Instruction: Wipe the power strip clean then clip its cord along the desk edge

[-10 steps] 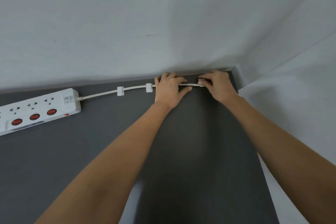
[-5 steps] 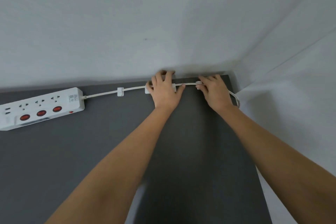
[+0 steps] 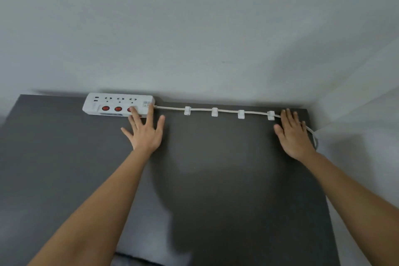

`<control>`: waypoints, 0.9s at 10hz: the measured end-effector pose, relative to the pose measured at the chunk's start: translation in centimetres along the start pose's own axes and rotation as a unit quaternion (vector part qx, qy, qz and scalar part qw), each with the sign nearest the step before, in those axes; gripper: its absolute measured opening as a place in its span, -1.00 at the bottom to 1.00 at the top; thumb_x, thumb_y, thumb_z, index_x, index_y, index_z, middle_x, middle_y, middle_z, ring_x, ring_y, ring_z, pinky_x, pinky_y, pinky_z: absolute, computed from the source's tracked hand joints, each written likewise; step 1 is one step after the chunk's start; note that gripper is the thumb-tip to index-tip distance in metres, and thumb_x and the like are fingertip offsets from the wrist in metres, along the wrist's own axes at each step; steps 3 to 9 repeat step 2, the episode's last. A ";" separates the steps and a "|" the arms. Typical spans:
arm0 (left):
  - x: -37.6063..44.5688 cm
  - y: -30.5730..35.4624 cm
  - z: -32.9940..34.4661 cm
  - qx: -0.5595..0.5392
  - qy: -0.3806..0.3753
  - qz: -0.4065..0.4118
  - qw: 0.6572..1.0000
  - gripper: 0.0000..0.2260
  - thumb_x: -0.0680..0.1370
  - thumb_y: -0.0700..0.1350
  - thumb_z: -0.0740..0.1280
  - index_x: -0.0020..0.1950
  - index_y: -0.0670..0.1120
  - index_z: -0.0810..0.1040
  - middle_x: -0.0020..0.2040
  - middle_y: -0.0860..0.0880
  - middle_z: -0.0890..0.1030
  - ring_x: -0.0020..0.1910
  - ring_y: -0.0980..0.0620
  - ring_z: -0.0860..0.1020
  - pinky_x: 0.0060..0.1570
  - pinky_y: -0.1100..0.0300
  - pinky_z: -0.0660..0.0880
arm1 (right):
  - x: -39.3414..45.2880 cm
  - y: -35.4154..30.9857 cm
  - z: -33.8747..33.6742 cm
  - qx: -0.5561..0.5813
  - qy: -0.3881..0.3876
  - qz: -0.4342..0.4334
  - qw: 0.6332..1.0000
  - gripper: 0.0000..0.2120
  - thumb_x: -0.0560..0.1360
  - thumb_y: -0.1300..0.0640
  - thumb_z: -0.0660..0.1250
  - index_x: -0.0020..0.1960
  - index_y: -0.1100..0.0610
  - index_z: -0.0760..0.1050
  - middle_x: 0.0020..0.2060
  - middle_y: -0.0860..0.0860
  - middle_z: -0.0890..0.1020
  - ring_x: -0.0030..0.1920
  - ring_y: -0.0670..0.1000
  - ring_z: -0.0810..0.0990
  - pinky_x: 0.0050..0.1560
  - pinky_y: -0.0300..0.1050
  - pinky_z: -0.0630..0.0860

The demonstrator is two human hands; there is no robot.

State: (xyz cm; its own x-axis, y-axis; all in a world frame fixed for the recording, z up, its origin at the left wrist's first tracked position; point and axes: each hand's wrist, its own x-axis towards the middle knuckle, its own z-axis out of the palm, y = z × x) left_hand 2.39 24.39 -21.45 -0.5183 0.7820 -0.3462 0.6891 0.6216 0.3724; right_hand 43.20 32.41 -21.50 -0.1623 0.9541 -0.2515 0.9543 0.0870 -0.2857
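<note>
A white power strip (image 3: 112, 104) with three red switches lies along the far edge of the dark grey desk (image 3: 216, 179), against the wall. Its white cord (image 3: 226, 111) runs right through several small white clips (image 3: 187, 110) and drops over the desk's right edge. My left hand (image 3: 146, 131) lies flat and spread, fingertips touching the strip's right end. My right hand (image 3: 291, 134) rests flat with fingers apart at the desk's far right corner, just right of the last clip (image 3: 270, 115), covering a stretch of cord. Neither hand grips anything.
A plain grey-white wall (image 3: 194, 39) stands directly behind the desk, and a second wall (image 3: 367, 125) closes in on the right. The desk's right edge (image 3: 323, 190) runs toward me. Something dark (image 3: 138, 260) shows at the bottom edge.
Both hands have let go of the cord and spread apart; the left moved to the strip's end, the right toward the corner. More clips show now. The view swung left and pulled back.
</note>
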 end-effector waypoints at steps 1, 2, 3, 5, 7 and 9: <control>-0.7 -2.1 -2.0 -0.027 0.018 -0.024 0.999 -0.45 0.57 0.30 -0.02 0.52 0.27 -0.12 0.57 -0.07 -0.28 0.55 -0.18 -0.21 0.42 -0.30 -0.23 | -0.4 -1.3 1.2 0.068 0.068 -0.010 0.995 -0.49 0.58 0.12 0.15 0.46 0.27 0.12 0.49 0.25 0.14 0.48 0.22 0.09 0.43 0.18 0.09; -3.8 -6.2 -2.6 -0.116 0.117 -0.018 0.986 -0.53 0.62 0.06 0.14 0.52 0.12 0.15 0.56 -0.12 0.13 0.52 -0.15 0.15 0.44 -0.20 -0.01 | -2.7 0.0 1.4 0.148 0.145 0.012 0.978 -0.62 0.49 0.27 0.28 0.30 0.26 0.40 0.21 0.33 0.51 0.21 0.25 0.50 0.21 0.15 0.42; -3.8 -6.2 -2.6 -0.116 0.117 -0.018 0.986 -0.53 0.62 0.06 0.14 0.52 0.12 0.15 0.56 -0.12 0.13 0.52 -0.15 0.15 0.44 -0.20 -0.01 | -2.7 0.0 1.4 0.148 0.145 0.012 0.978 -0.62 0.49 0.27 0.28 0.30 0.26 0.40 0.21 0.33 0.51 0.21 0.25 0.50 0.21 0.15 0.42; -3.8 -6.2 -2.6 -0.116 0.117 -0.018 0.986 -0.53 0.62 0.06 0.14 0.52 0.12 0.15 0.56 -0.12 0.13 0.52 -0.15 0.15 0.44 -0.20 -0.01 | -2.7 0.0 1.4 0.148 0.145 0.012 0.978 -0.62 0.49 0.27 0.28 0.30 0.26 0.40 0.21 0.33 0.51 0.21 0.25 0.50 0.21 0.15 0.42; -3.8 -6.2 -2.6 -0.116 0.117 -0.018 0.986 -0.53 0.62 0.06 0.14 0.52 0.12 0.15 0.56 -0.12 0.13 0.52 -0.15 0.15 0.44 -0.20 -0.01 | -2.7 0.0 1.4 0.148 0.145 0.012 0.978 -0.62 0.49 0.27 0.28 0.30 0.26 0.40 0.21 0.33 0.51 0.21 0.25 0.50 0.21 0.15 0.42; -3.8 -6.2 -2.6 -0.116 0.117 -0.018 0.986 -0.53 0.62 0.06 0.14 0.52 0.12 0.15 0.56 -0.12 0.13 0.52 -0.15 0.15 0.44 -0.20 -0.01 | -2.7 0.0 1.4 0.148 0.145 0.012 0.978 -0.62 0.49 0.27 0.28 0.30 0.26 0.40 0.21 0.33 0.51 0.21 0.25 0.50 0.21 0.15 0.42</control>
